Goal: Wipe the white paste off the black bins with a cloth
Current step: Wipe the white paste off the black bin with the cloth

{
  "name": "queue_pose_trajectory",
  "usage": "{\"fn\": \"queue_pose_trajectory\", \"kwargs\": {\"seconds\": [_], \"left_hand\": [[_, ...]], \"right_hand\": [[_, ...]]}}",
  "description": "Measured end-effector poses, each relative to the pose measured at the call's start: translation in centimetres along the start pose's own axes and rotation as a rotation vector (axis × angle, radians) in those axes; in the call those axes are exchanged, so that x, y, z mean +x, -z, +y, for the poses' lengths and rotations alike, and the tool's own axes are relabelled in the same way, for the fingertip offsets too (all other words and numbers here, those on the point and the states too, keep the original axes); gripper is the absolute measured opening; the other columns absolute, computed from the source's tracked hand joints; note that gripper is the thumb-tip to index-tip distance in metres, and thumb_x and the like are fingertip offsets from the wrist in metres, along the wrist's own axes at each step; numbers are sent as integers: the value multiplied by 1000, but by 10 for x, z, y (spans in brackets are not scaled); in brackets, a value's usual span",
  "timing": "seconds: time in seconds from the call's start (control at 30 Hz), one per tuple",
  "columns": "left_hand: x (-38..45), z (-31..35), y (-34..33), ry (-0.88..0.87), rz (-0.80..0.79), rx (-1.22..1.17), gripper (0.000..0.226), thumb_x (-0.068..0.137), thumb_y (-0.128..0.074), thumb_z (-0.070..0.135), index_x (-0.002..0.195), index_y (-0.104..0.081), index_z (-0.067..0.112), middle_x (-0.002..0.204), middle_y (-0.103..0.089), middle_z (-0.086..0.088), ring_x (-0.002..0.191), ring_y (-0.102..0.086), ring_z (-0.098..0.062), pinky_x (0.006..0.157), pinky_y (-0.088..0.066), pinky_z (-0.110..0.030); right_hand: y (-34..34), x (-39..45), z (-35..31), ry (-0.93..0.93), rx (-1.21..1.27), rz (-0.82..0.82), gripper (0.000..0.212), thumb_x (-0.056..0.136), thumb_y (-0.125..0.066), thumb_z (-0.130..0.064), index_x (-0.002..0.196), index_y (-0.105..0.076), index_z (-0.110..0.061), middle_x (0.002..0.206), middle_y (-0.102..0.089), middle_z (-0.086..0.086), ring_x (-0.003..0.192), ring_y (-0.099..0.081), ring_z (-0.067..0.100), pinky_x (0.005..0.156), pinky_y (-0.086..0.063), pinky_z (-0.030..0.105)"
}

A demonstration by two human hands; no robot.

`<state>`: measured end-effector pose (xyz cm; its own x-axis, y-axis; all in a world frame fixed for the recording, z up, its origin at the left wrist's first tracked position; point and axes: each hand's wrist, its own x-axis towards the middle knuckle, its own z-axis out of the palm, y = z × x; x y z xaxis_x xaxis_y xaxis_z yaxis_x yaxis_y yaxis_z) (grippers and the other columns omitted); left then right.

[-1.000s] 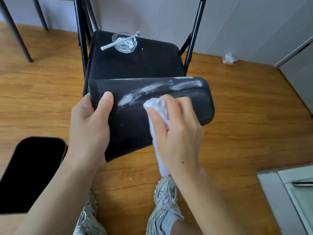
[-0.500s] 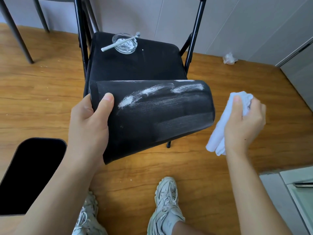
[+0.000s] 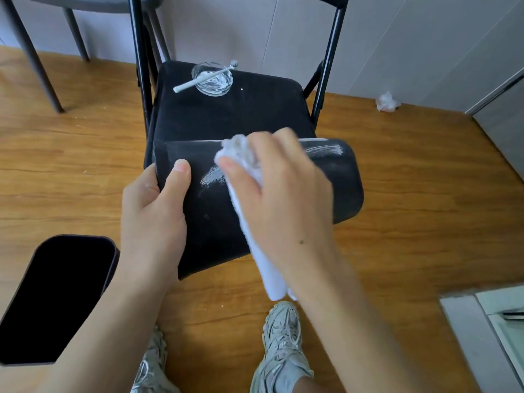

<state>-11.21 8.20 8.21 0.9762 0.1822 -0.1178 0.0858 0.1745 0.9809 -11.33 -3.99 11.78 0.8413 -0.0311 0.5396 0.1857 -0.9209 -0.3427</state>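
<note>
At the centre of the frame our right hand (image 3: 283, 194) is curled around a bunched white cloth (image 3: 241, 154), pressing its wad against the side of the black bin (image 3: 343, 188), with the cloth's loose tail hanging down below the wrist toward our shoe. Just to its left, our left hand (image 3: 154, 211) grips the bin by its rim, thumb lying on the outer wall and fingers tucked out of sight inside, so the bin is held on its side in mid-frame, in front of the black chair (image 3: 226, 114). A patch of white paste (image 3: 211, 177) shows beside the cloth, and a thinner streak (image 3: 326, 150) remains near the bin's rounded far end at centre right. We judge the bin light and fairly stiff, its wall smooth enough to slip under wiping pressure, so the rim hold with a thumb outside looks like the right place to brace it; the cloth is soft and conforms to the curve. Half a second ago our right hand was lifted away to the right of the bin with the cloth clear of it; now it has come back onto the upper wall, covering the middle of the smear, while the left hand has kept the same grip. On the chair seat at upper centre stand a glass dish (image 3: 212, 80) and a toothbrush (image 3: 204, 76) laid across it, and a second black bin (image 3: 56, 299) sits at lower left.
</note>
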Motion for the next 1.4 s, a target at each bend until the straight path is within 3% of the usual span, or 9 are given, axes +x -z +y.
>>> {"fn": "queue_pose_trajectory", "kwargs": {"seconds": [0.1, 0.2, 0.43, 0.6, 0.73, 0.87, 1.0, 1.2, 1.4], "left_hand": [[0, -2, 2, -11, 15, 32, 29, 100, -50, 31, 79, -71, 31, 85, -71, 5, 92, -70, -22, 88, -56, -53], [0, -3, 2, -20, 19, 38, 31, 101, -49, 29, 78, -70, 32, 82, -72, 11, 89, -69, -13, 81, -56, -39], [-1, -7, 1, -44, 24, 36, 30, 101, -49, 27, 81, -71, 32, 84, -73, 11, 90, -69, -12, 83, -55, -39], [-1, -7, 0, -27, 28, 24, 32, 101, -49, 27, 80, -72, 37, 88, -74, 12, 93, -69, -13, 87, -55, -42], [-2, -6, 0, -26, 30, 32, 31, 101, -48, 26, 80, -70, 33, 84, -73, 11, 90, -69, -14, 86, -56, -43], [-3, -6, 1, -21, 26, 29, 33, 101, -48, 25, 73, -66, 28, 73, -68, 10, 78, -66, -15, 79, -55, -48], [-3, -6, 2, -21, 31, 35, 30, 101, -49, 26, 76, -66, 27, 72, -69, 13, 79, -66, -11, 73, -55, -40], [-3, -6, 0, -25, 45, 23, 26, 100, -51, 25, 79, -66, 24, 72, -68, 18, 79, -64, -5, 71, -50, -27], [4, -7, -2, -71, 53, 57, 28, 100, -49, 25, 76, -62, 19, 66, -63, 19, 71, -58, 0, 66, -47, -18]], "right_hand": [[-9, 0, 9, -16, -70, 28, 28, 90, -55, -42, 87, -61, -15, 79, -46, -5, 59, -40, 11, 45, -23, 15], [6, 9, 48, -126, -161, 47, 31, 92, -52, -43, 93, -61, -14, 85, -51, -3, 65, -37, 13, 50, -16, 11], [28, 23, 110, -431, -267, 57, 37, 97, -44, -43, 104, -58, -9, 101, -55, 7, 76, -37, 15, 57, -20, 28], [6, 10, 68, -259, -209, 83, 35, 95, -52, -40, 93, -60, -6, 91, -56, 7, 66, -38, 16, 50, -15, 24], [-11, -8, 18, -111, -84, 58, 30, 93, -52, -39, 85, -58, -11, 81, -50, -1, 61, -44, 10, 47, -29, 15], [-15, -20, -4, -2, -48, -1, 31, 91, -50, -41, 91, -61, -12, 83, -54, -1, 63, -48, 7, 48, -38, 18], [-9, -12, 9, 37, -79, -24, 32, 91, -53, -42, 89, -61, -12, 81, -54, -1, 61, -44, 8, 46, -31, 16], [18, 11, 83, -282, -156, 6, 31, 94, -53, -40, 91, -57, -9, 86, -47, -3, 61, -38, 5, 51, -28, 8], [16, 17, 94, -432, -215, 60, 31, 96, -47, -41, 92, -55, -12, 91, -49, -3, 73, -42, 12, 53, -25, 20]]}}
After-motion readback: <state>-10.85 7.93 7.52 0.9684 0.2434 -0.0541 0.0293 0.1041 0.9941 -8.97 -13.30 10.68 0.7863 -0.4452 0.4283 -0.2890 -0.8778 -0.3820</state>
